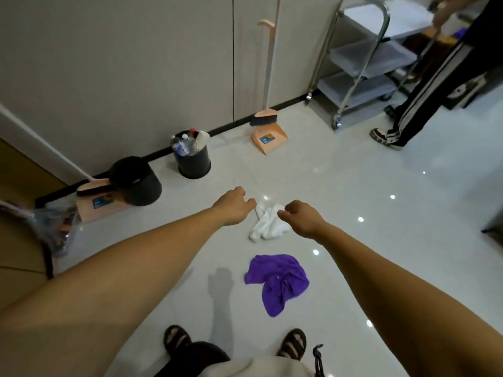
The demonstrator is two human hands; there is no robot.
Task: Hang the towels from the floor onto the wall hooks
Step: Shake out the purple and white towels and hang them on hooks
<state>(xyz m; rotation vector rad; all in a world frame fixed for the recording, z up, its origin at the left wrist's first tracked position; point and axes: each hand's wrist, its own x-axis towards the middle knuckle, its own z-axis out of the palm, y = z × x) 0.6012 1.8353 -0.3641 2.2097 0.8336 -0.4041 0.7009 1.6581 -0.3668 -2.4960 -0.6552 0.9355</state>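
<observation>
Purple towel lies nearest, crumpled on the floor. White towel is bunched just beyond. The 2 look soft, light and limp, so pinch a raised fold. Left hand and right hand hover over the white one, fingers curled, no cloth visibly held.

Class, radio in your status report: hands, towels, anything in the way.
Left hand and right hand curled at white towel, grip unclear. Purple towel on floor, untouched. No hooks in view. Nothing blocks the towels.
</observation>
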